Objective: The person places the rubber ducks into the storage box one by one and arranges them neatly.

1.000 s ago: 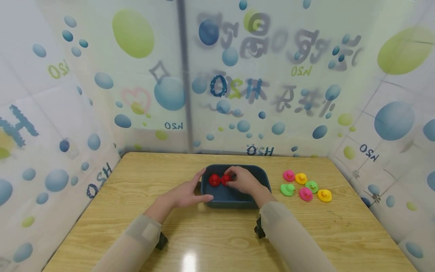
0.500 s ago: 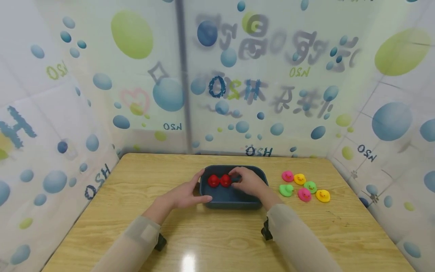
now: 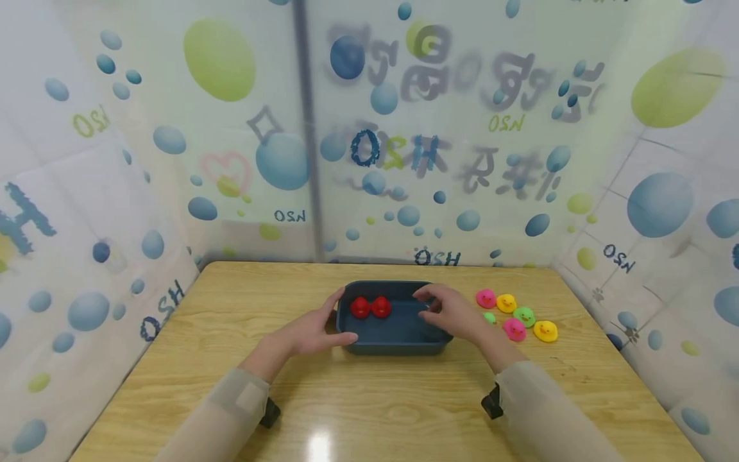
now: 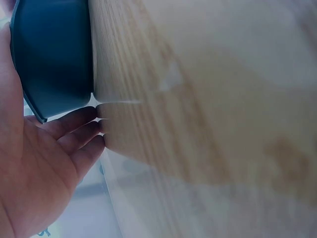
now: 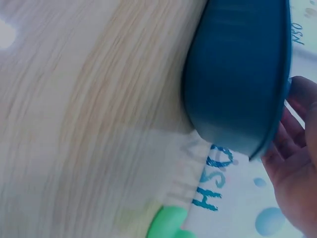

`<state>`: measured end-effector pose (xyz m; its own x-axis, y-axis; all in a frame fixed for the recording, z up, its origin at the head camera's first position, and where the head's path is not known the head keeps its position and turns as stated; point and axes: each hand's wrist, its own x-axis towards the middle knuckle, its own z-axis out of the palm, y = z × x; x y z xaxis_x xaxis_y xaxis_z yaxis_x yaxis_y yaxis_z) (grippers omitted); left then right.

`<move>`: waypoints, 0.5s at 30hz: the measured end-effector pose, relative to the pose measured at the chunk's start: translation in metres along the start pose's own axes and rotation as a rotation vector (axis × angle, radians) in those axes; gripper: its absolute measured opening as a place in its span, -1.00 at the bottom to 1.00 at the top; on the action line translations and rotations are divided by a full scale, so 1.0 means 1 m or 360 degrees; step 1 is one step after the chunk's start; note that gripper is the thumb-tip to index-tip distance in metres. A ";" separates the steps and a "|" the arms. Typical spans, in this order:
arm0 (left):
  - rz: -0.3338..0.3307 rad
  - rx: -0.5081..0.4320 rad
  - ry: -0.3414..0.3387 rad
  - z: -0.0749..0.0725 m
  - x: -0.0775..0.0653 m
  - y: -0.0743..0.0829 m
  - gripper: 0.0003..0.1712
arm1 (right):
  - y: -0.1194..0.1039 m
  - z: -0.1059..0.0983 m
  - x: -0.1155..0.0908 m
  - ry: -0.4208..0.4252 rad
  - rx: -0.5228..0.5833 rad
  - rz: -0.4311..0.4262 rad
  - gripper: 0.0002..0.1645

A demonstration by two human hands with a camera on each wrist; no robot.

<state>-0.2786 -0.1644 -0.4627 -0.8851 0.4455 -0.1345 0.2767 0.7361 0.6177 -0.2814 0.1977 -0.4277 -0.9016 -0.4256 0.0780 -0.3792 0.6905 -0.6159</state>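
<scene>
A dark blue bin stands on the wooden table in the head view. Inside it, toward the left, two red rubber ducks sit side by side. My left hand rests at the bin's left end, thumb laid over the front rim and the other fingers spread along the side. The left wrist view shows these fingers nearly straight beside the bin wall. Over the bin's right end is my right hand, thumb and fingers loosely bent with nothing between them. Part of the right rim is hidden behind it.
Right of the bin lie several small rubber ducks: pink, yellow and green. Another green duck is partly covered by my right hand. A patterned curtain surrounds the table's back and sides.
My right hand has let go of the right-hand red duck and moved right, toward the bin's right rim. The left hand and the bin have hardly moved.
</scene>
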 end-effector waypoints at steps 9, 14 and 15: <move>-0.0018 0.0005 -0.0017 0.000 -0.001 -0.001 0.36 | 0.007 -0.022 -0.032 0.0080 0.0019 -0.0009 -0.53; -0.0013 0.0001 -0.0010 0.000 -0.001 0.000 0.35 | 0.017 -0.028 -0.047 0.0102 0.0057 -0.0045 -0.55; -0.0018 0.0003 -0.0008 -0.001 -0.001 0.000 0.36 | 0.019 -0.029 -0.050 0.0109 0.0063 -0.0043 -0.56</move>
<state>-0.2782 -0.1650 -0.4621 -0.8863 0.4396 -0.1457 0.2672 0.7424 0.6144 -0.2495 0.2489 -0.4206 -0.9039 -0.4015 0.1476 -0.3961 0.6552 -0.6432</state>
